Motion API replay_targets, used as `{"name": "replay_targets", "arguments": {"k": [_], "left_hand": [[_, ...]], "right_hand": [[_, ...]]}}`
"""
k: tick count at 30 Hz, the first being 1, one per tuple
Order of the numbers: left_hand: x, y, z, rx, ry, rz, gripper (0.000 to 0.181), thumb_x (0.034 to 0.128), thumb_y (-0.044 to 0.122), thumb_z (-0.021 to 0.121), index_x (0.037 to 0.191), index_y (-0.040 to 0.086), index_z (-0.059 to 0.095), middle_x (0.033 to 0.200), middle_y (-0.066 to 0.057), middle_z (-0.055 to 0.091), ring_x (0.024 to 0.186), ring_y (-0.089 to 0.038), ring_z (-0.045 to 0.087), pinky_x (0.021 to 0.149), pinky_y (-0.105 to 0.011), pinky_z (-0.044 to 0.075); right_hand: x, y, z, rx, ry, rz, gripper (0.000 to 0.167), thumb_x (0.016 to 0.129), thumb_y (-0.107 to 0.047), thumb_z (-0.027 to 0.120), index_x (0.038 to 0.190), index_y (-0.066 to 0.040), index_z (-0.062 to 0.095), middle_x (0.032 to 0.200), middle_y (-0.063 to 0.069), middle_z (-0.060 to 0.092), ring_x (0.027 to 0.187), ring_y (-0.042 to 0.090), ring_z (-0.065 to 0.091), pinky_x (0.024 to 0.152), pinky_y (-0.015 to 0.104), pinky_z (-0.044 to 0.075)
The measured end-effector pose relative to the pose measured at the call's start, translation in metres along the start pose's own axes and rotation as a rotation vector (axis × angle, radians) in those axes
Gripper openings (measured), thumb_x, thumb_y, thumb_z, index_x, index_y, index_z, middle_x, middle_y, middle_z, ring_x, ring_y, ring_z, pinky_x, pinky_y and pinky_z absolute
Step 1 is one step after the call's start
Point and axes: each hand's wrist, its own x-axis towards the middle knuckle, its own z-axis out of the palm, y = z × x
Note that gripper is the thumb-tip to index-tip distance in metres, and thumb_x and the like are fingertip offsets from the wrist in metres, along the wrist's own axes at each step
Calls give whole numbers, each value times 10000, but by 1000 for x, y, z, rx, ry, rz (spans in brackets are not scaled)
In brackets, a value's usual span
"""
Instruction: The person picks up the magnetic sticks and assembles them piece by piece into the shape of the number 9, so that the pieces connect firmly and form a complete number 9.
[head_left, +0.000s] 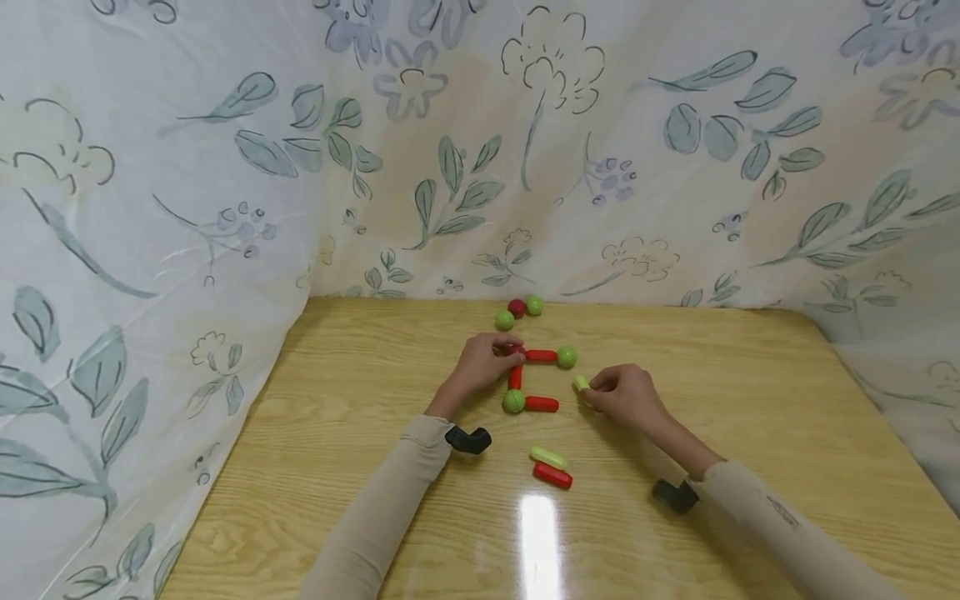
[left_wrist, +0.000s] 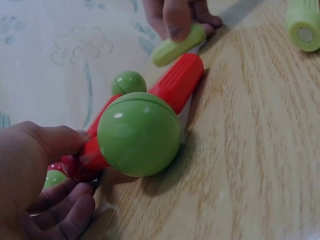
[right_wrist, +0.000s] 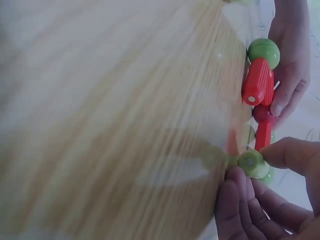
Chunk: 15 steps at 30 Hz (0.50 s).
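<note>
My left hand (head_left: 480, 364) grips the red ball (head_left: 516, 351) at the upper left corner of a structure of rods and balls lying on the table. From that ball, one red rod (head_left: 541, 356) runs right to a green ball (head_left: 566, 357). Another red rod (head_left: 515, 377) runs down to a nearer green ball (head_left: 513, 401). A third red rod (head_left: 542, 404) sticks out to the right of that nearer ball, its far end free. My right hand (head_left: 628, 396) pinches a light green rod (head_left: 581, 383) between thumb and fingers, apart from the structure, just right of its open side.
A loose light green rod (head_left: 548, 457) and a red rod (head_left: 552, 476) lie side by side nearer me. Behind the structure sit a red ball (head_left: 517, 308) and two green balls (head_left: 534, 305). A floral cloth (head_left: 465, 275) hangs along the back and sides of the wooden table (head_left: 360, 333).
</note>
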Motion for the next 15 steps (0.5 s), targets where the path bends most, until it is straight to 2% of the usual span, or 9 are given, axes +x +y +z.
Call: {"name": "replay_targets", "arguments": {"k": [15], "left_hand": [[-3, 1, 0, 22, 7, 0, 303, 936, 250, 726, 1208, 116, 733, 1018, 22, 701, 940, -146, 632, 797, -298, 510]], "right_hand": [[20, -4, 5, 40, -6, 74, 162, 884, -169, 753, 872, -8, 752, 713, 37, 705, 636, 188, 675, 557, 295, 506]]}}
